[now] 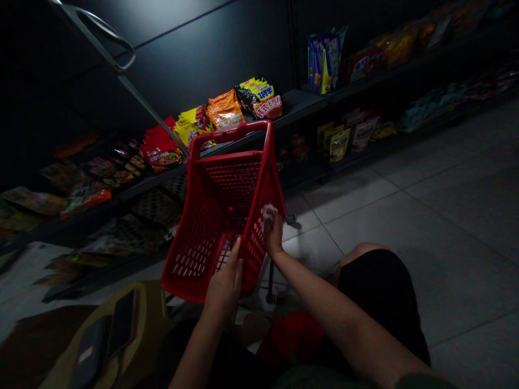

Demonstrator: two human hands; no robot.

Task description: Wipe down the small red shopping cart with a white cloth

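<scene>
A red plastic shopping cart (pixel 233 132) with slotted basket walls stands tilted in the view in front of me, its open top facing me. My left hand (pixel 225 278) is on the near right rim, fingers stretched along it and the thumb close by, as if clasping the edge. On the outer side of the right wall, my right hand (pixel 274 233) presses a crumpled white wipe (pixel 269 210) against the slotted plastic. Its fingers are closed around the wipe. Through the mesh the inside of the basket shows no goods. Dim light hides finer detail.
Shelves behind hold red snack packets (pixel 162 146), orange packets (pixel 225 109), and blue and yellow bags (pixel 324 62). A metal pole (pixel 141 102) rises behind the cart. At lower left, two phones (pixel 121 321) lie on a yellowish stool (pixel 152 308). Tiled floor (pixel 405 216) extends right.
</scene>
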